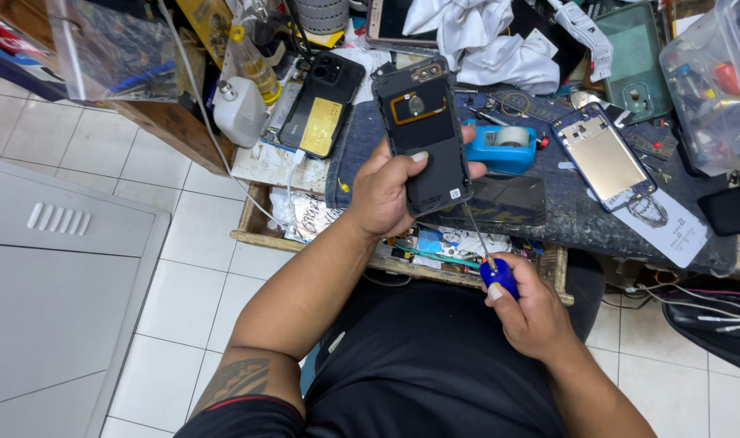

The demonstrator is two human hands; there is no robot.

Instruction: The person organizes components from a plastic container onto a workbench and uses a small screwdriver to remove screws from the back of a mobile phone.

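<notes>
above the near bench edge, left hand (384, 188) fingers wrapped around opened black phone (423, 134), thumb across its back. right hand (531, 312) pinches blue-handled screwdriver (488, 255), tip at phone's lower edge.

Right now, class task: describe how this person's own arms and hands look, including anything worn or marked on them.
Both hands, left hand and right hand, are bare, without gloves. The forearms are uncovered. A dark tattoo marks the left upper arm, beside a black short sleeve with a red edge.

Tape dispenser (504, 147) lies behind the held phone (423, 134) — screwdriver (493, 264) below it.
</notes>
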